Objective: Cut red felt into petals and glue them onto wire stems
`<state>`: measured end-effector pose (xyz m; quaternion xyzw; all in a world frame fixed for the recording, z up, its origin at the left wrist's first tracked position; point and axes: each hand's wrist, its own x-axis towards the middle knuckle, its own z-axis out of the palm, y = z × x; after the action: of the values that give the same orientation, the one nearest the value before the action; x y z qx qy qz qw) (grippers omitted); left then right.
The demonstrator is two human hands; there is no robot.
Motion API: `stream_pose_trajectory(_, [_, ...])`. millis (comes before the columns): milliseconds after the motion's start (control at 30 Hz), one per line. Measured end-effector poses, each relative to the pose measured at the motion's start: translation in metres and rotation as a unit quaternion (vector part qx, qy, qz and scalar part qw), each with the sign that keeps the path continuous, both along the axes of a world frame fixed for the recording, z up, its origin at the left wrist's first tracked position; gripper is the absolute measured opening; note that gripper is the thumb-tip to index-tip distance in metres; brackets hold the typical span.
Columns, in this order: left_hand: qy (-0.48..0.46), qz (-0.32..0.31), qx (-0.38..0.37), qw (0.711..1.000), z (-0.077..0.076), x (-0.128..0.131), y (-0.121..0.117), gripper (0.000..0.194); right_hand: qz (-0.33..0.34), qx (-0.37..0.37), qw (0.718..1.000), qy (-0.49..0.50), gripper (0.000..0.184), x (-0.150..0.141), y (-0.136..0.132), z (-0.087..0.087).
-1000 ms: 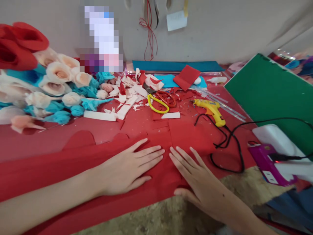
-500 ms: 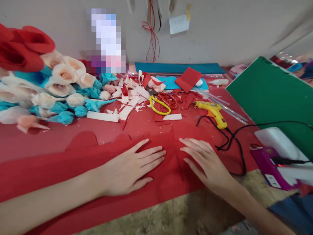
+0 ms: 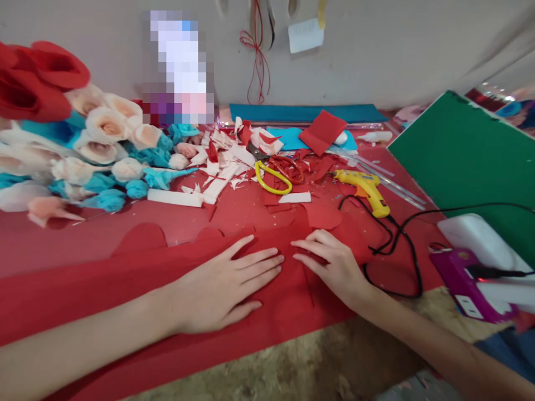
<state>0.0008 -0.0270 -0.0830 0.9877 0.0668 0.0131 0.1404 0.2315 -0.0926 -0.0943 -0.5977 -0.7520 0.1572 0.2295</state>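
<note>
Big red paper point(image 3: 279, 303) lies on the near side of the table point(image 3: 83, 239). The left hand point(image 3: 217, 292) presses flat on it, fingers spread, gripping nothing. The right hand point(image 3: 336, 267) bends its fingers over the paper; I can't tell if it pinches any. Scissors point(image 3: 258, 153) lie farther back.

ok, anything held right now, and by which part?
The left hand grips nothing: it lies flat on the red sheet. The right hand is curled over it; whether it pinches the sheet cannot be told.
</note>
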Motion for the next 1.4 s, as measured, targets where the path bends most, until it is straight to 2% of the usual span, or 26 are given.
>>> stream_pose_trajectory(100, [0.001, -0.004, -0.014, 1.000, -0.001, 0.000, 0.001, 0.053, 0.039, -0.034, 0.999, -0.009, 0.035, 0.008, -0.003, 0.000])
stream_pose_trajectory(333, [0.005, 0.000, -0.021, 1.000, 0.000, 0.000, 0.001, 0.052, 0.113, -0.100, 0.984, -0.090, 0.096, 0.017, -0.016, 0.014])
stream_pose_trajectory(400, [0.007, -0.003, -0.015, 1.000, 0.000, 0.000, 0.001, 0.052, 0.127, -0.102, 0.980, -0.111, 0.107, 0.019, -0.019, 0.021])
stream_pose_trajectory(467, [0.006, -0.007, -0.007, 1.000, 0.000, 0.000, 0.001, 0.052, 0.110, -0.077, 0.984, -0.116, 0.097, 0.022, -0.018, 0.028])
stream_pose_trajectory(567, [0.009, -0.008, 0.003, 1.000, -0.001, 0.000, 0.001, 0.051, -0.002, 0.033, 0.991, -0.130, 0.047, 0.032, -0.004, 0.032])
stream_pose_trajectory(600, [0.010, -0.007, 0.004, 1.000, -0.001, 0.000, 0.001, 0.051, -0.037, 0.070, 0.986, -0.144, 0.036, 0.036, 0.002, 0.032])
stream_pose_trajectory(667, [0.011, -0.006, 0.000, 1.000, -0.001, -0.001, 0.001, 0.051, -0.058, 0.079, 0.979, -0.180, 0.043, 0.045, 0.015, 0.030])
stream_pose_trajectory(733, [0.007, -0.008, -0.014, 1.000, 0.000, -0.001, 0.001, 0.052, -0.030, 0.038, 0.977, -0.207, 0.050, 0.051, 0.024, 0.028])
stream_pose_trajectory(800, [-0.004, -0.004, -0.035, 0.999, 0.000, -0.001, 0.001, 0.053, 0.001, 0.012, 0.977, -0.213, 0.048, 0.055, 0.029, 0.026])
stream_pose_trajectory(867, [-0.019, 0.001, -0.051, 0.999, 0.000, -0.001, 0.000, 0.054, 0.012, 0.015, 0.978, -0.206, 0.043, 0.055, 0.030, 0.025])
stream_pose_trajectory(1067, [-0.031, 0.002, -0.038, 0.999, 0.000, -0.003, -0.001, 0.055, -0.016, 0.085, 0.985, -0.152, 0.026, 0.052, 0.030, 0.027])
stream_pose_trajectory(1233, [-0.029, 0.004, -0.018, 0.999, 0.012, -0.004, -0.002, 0.051, -0.070, 0.152, 0.984, -0.058, 0.014, 0.033, 0.034, 0.044])
stream_pose_trajectory(1300, [-0.064, 0.041, -0.035, 0.997, 0.020, -0.005, 0.000, 0.043, -0.058, 0.145, 0.987, -0.020, 0.012, 0.019, 0.037, 0.055])
stream_pose_trajectory(1400, [-0.169, 0.186, -0.083, 0.965, 0.034, -0.006, 0.010, 0.033, -0.001, 0.102, 0.994, 0.026, 0.013, -0.005, 0.045, 0.071])
